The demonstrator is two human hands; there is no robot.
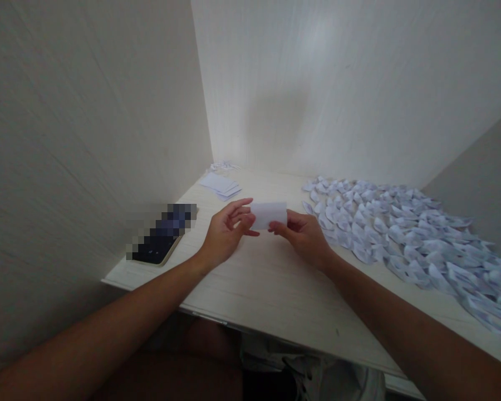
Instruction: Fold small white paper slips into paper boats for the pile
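A small white rectangle of paper (269, 214) is held up just above the desk, between my two hands. My left hand (229, 227) pinches its left edge between thumb and fingers, with the other fingers partly spread. At the right edge, my right hand (299, 229) grips the paper with the thumb in front and the fingers curled behind. Whether the paper is a single layer or folded, I cannot tell.
Many small folded paper boats (394, 231) cover the desk's right side in rows. Loose paper sheets (220, 184) lie at the back left, near small white scraps (224, 165). A phone (158, 245) rests by the left wall. Walls enclose the desk (250, 284).
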